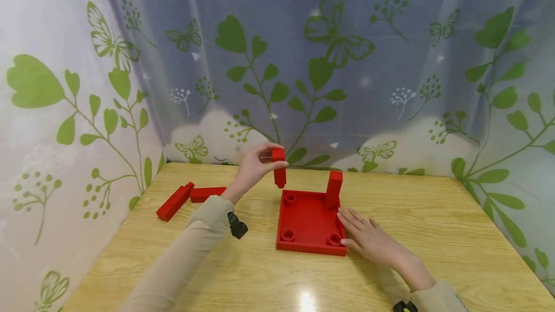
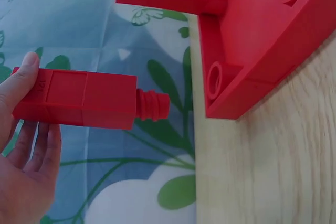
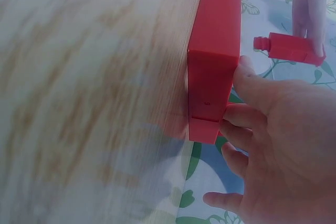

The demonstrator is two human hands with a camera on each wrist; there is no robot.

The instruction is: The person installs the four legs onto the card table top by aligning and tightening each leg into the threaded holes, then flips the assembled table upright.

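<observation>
To the left of the left grip [image 1: 256,166], on the bench [image 1: 251,273], find two loose red pieces: farther off, a slanting leg [image 1: 175,202]; nearer, a crosswise leg [image 1: 207,194], partly hidden by the sleeve [image 1: 199,229]. In the left grip, pinched near the top between thumb and fingers, see a held leg [image 1: 279,177], long axis close to upright, threaded end [image 2: 155,105] down and touching nothing. Below that grip and slightly to its right, note the far-left socket [image 1: 290,200] of the red tray [image 1: 308,223]; judging by the left wrist view, allow for a slight outward offset between leg and socket. Beyond and left of the right grip [image 1: 370,240], see a standing leg [image 1: 334,190] in the far-right corner. Find the right grip spread, pinching nothing, laid against the tray's right wall. Count the left grip as nearer to the far-left socket.
</observation>
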